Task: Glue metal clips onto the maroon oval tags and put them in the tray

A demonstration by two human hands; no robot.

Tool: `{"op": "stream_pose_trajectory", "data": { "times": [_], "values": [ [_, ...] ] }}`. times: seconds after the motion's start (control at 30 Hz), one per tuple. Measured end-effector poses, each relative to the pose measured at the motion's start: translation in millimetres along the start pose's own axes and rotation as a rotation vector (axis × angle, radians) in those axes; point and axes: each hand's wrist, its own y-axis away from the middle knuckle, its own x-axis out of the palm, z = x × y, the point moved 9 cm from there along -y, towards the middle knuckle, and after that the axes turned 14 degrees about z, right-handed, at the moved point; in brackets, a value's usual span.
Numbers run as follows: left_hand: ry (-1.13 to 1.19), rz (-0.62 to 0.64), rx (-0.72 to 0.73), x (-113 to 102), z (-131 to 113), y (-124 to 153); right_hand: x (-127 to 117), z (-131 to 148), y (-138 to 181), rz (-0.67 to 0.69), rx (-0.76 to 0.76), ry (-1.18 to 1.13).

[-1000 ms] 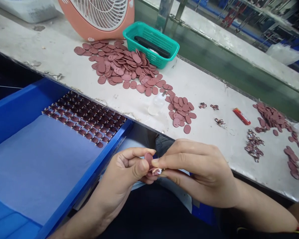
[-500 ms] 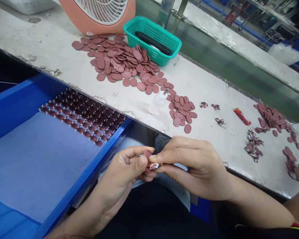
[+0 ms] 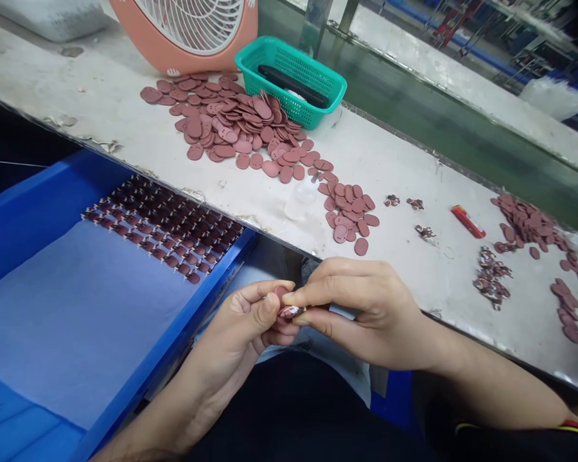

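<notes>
My left hand (image 3: 250, 321) pinches a reddish-brown oval disc (image 3: 280, 292) between thumb and fingers, in front of the table edge. Meeting it from the right, my right hand (image 3: 361, 308) is closed on a small white-and-brown figure piece (image 3: 289, 311) that touches the disc. Fingertips cover much of both parts, so how they join is hidden. On the table beyond lie a small heap of oval discs (image 3: 351, 206) and a larger pile (image 3: 236, 122). A cluster of similar small figure pieces (image 3: 492, 279) rests to the right.
At left stands a blue bin (image 3: 164, 340) with rows of assembled pieces (image 3: 168, 224) on a sheet. A green basket (image 3: 334, 108) holding a black object, an orange fan (image 3: 168, 54), a small clear bottle (image 3: 301, 200) and a red lighter (image 3: 467, 221) occupy the table (image 3: 409, 160).
Both hands have shifted slightly left and up, still holding the two pieces together. Another person's hand at the far right edge has left the discs there.
</notes>
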Motion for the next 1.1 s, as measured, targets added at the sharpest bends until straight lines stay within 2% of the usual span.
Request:
{"op": "stream_pose_trajectory", "data": {
  "times": [0.27, 0.8, 0.93, 1.1],
  "values": [
    [0.047, 0.081, -0.006, 3, 1, -5, -1, -3, 1, 0.061, 0.061, -0.011],
    [0.106, -0.024, -0.040, -9, 9, 1, 7, -12, -1, 0.027, 0.061, -0.118],
    [0.104, 0.000, -0.039, -9, 6, 0, 8, -12, -3, 0.050, 0.068, -0.118],
    [0.125, 0.028, -0.052, -9, 3, 1, 0, -16, -4, 0.013, 0.098, -0.095]
  ]
}}
